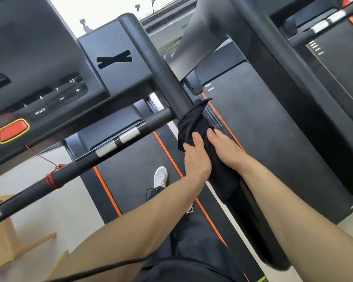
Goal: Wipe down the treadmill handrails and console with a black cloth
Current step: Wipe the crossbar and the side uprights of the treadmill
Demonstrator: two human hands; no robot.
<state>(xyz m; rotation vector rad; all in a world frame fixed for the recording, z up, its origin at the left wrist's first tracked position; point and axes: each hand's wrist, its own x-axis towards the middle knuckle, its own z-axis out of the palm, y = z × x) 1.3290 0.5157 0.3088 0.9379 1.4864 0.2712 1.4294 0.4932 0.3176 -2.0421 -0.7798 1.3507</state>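
While both hands sit on the right handrail, the rest reads left to right like this. Far left: console [35, 64] tilted across the upper corner, with MODE, 3, 6, 9, 12 and plus/minus buttons, and a red stop button [13, 130] ringed in yellow. Below it a red cord [43, 157] runs down to a red wrap on the front crossbar [86, 159] — the bar is black with two silver sensor bands. Cardboard box [0, 231] at the bottom left, on the pale floor.

Centre: treadmill belt [130, 176] with orange edge stripes, one white sneaker [160, 177] standing on it (dark trouser leg below it).

Right of centre: left hand [196, 155] lies palm-down over the black cloth [194, 123], fingers curled loosely around the left side of the cloth and rail — gripping it, not fully closed. Cloth is wrapped over the right handrail [163, 74], bunched at the top end, with more of it trailing down the rail beneath the forearms. Right hand [224, 145] is just beside the left, pressing flat on the cloth from the right side; fingers mostly hidden past the rail, so how far they wrap — cannot tell.

Far right: a second treadmill [273, 123] stands alongside, dark deck and upright.
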